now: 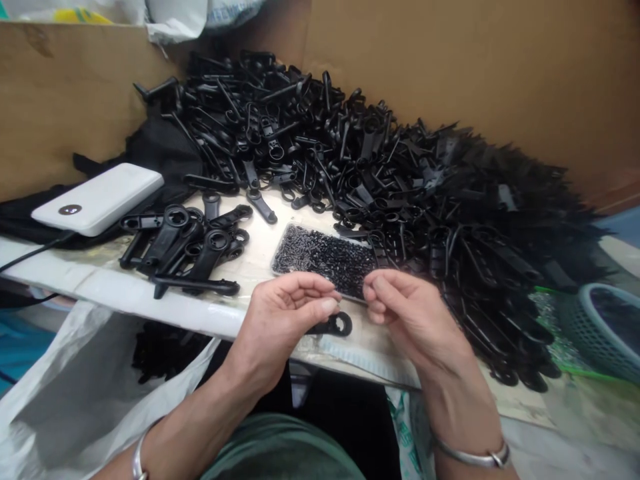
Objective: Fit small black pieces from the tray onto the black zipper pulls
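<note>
My left hand (287, 313) is closed, thumb and fingertips nearly together, above the table's front edge. What it pinches, if anything, is too small to make out. A black plastic arm with a ring end (341, 325) shows just under that hand; whether the hand touches it I cannot tell. To the right, my right hand (407, 303) is closed in a pinch, its contents hidden by the fingers. Directly behind both hands lies a shallow clear tray (277, 267) filled with tiny dark pieces.
A large heap of black plastic arms (300, 133) spreads across the back and right. A smaller pile (193, 247) lies left, beside a white power bank (100, 197) with a cable. A grey basket (595, 327) stands at right; a white sack (65, 373) hangs open at lower left.
</note>
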Motion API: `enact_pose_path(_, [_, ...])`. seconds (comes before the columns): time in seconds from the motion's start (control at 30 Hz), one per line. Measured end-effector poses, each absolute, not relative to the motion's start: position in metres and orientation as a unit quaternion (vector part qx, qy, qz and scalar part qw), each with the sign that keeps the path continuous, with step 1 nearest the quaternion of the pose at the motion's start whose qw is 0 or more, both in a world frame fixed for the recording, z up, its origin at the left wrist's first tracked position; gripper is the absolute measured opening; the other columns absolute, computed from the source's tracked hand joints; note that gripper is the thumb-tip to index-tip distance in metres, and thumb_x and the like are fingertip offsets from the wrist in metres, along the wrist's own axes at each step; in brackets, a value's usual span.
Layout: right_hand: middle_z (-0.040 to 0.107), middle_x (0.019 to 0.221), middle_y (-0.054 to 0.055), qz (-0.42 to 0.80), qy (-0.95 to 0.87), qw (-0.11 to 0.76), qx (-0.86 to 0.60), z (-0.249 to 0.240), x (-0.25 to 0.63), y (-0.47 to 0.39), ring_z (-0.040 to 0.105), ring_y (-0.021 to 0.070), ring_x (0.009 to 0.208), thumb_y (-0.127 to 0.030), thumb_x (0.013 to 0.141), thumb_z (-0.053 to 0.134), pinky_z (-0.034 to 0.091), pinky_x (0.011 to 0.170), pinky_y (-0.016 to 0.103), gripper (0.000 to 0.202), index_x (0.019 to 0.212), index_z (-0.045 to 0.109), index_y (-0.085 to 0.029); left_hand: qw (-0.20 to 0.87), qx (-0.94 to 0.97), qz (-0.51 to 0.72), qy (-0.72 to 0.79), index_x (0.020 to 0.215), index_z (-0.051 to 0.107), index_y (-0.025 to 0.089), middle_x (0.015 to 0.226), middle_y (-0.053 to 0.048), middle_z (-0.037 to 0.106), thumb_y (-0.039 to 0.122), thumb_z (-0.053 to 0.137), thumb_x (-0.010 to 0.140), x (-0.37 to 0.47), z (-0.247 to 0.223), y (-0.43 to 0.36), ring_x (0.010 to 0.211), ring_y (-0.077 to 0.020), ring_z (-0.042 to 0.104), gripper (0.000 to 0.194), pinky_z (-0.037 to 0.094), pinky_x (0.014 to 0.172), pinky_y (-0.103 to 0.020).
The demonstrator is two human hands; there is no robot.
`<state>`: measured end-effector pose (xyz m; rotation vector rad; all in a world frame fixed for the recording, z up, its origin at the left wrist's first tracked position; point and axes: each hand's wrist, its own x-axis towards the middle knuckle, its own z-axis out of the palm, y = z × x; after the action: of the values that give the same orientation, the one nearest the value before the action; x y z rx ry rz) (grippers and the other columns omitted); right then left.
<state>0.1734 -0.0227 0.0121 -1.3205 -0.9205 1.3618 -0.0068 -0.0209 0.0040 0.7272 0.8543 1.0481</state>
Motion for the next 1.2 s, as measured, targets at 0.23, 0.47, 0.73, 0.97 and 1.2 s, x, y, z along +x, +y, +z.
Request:
enact_pose_path(0.23, [0.067, 0.071, 0.002, 0.639, -0.303, 0.507, -0.494, 0.008, 0.163, -0.045, 0.055, 0.0051, 0.053, -0.026, 0.071, 0.079, 0.048, 0.051, 0.016, 0.017, 0.085, 0.073, -0.018, 0.724, 0.316, 0.48, 0.381, 0.083, 0.071, 0.014, 0.08, -0.003, 0.073, 0.014, 0.079, 0.067, -0.002, 0.001, -0.021, 0.074, -0.0105, 0.067, 0.017, 0.053, 0.07, -0.018])
enact_pose_path(0.47, [0.07, 0.078, 0.002, 0.601, -0.318, 0.553, -0.482, 0.006, 0.151, -0.056, 0.059, 0.0071, 0.059, -0.021, 0.072, 0.078, 0.052, 0.06, 0.019, 0.012, 0.083, 0.073, -0.02, 0.73, 0.312, 0.486, 0.366, 0.083, 0.069, 0.014, 0.08, -0.004, 0.074, 0.013, 0.076, 0.07, -0.003, 0.005, -0.024, 0.075, -0.0137, 0.069, 0.015, 0.054, 0.073, -0.023])
enact_pose_path(0.73, [0.066, 0.074, 0.0, 0.618, -0.288, 0.567, -0.462, 0.002, 0.143, -0.059, 0.057, 0.0072, 0.06, -0.022, 0.074, 0.076, 0.05, 0.056, 0.017, 0.014, 0.087, 0.073, -0.022, 0.743, 0.296, 0.486, 0.353, 0.082, 0.069, 0.013, 0.077, -0.004, 0.074, 0.013, 0.076, 0.069, -0.004, 0.008, -0.028, 0.072, -0.0127, 0.068, 0.015, 0.054, 0.071, -0.022])
enact_pose_path(0.97, [0.065, 0.073, 0.001, 0.619, -0.283, 0.572, -0.458, 0.002, 0.142, -0.062, 0.056, 0.0061, 0.055, -0.022, 0.075, 0.075, 0.052, 0.05, 0.015, 0.011, 0.086, 0.074, -0.02, 0.742, 0.295, 0.48, 0.364, 0.084, 0.069, 0.014, 0.078, -0.004, 0.073, 0.013, 0.077, 0.069, -0.006, 0.006, -0.029, 0.072, -0.0119, 0.068, 0.018, 0.053, 0.069, -0.02])
enact_pose_path(1.2, [0.072, 0.073, 0.001, 0.658, -0.216, 0.57, -0.442, 0.004, 0.144, -0.065, 0.064, 0.0058, 0.055, -0.018, 0.073, 0.077, 0.055, 0.053, 0.011, 0.011, 0.083, 0.073, -0.019, 0.745, 0.297, 0.48, 0.356, 0.086, 0.069, 0.014, 0.078, -0.003, 0.073, 0.013, 0.077, 0.07, -0.006, 0.006, -0.032, 0.071, -0.0105, 0.068, 0.018, 0.053, 0.069, -0.018])
